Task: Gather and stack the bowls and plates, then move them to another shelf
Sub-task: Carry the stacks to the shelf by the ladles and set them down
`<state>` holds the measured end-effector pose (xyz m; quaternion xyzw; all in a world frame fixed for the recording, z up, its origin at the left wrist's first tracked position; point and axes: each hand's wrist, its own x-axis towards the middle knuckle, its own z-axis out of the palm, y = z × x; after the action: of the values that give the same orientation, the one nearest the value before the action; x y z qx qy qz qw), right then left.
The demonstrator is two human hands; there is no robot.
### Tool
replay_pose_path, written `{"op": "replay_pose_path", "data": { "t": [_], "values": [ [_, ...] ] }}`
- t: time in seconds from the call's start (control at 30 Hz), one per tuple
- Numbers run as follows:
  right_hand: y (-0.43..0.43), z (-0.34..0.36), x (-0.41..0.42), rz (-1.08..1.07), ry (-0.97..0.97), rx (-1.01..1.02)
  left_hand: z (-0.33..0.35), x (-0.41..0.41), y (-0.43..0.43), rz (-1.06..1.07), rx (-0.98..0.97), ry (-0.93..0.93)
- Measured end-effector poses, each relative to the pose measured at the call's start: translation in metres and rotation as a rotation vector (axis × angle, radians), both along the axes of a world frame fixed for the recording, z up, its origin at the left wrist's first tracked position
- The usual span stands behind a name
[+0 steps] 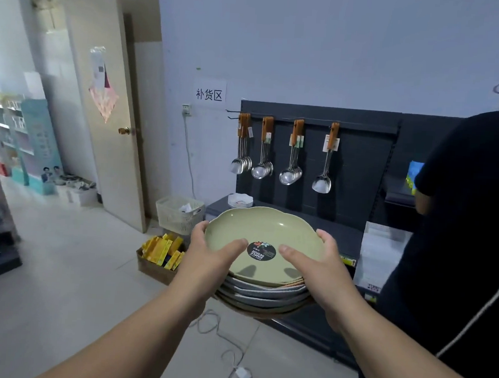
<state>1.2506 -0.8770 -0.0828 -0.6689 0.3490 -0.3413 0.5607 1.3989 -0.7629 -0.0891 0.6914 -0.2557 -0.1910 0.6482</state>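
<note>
dark shelf ahead. left hand and right hand clamp plate stack by rims, mid-carry; next: slide onto shelf level.

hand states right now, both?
Left hand: grips the plate stack, thumb on top.
Right hand: grips the same plate stack, thumb on top.

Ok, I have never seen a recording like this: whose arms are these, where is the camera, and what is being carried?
No machine here: a person wears a camera on the head, looking down at their own arms. The left hand and right hand grip a stack of plates by its sides, thumbs on the green plate on top. Behind stands a dark shelf with small white dishes, and hanging ladles above. Another person stands at the right.
</note>
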Motion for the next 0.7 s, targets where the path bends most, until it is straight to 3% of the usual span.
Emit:
{"op": "replay_pose_path", "data": {
  "t": [0.37,0.7],
  "values": [
    [-0.033,-0.003,0.177,-0.161,-0.035,0.067,0.007,0.192,-0.056,-0.204,0.042,0.007],
    [-0.124,-0.017,0.249,-0.218,-0.028,0.095,-0.011,0.268,-0.159,-0.247,0.04,0.016]
  ]
}}
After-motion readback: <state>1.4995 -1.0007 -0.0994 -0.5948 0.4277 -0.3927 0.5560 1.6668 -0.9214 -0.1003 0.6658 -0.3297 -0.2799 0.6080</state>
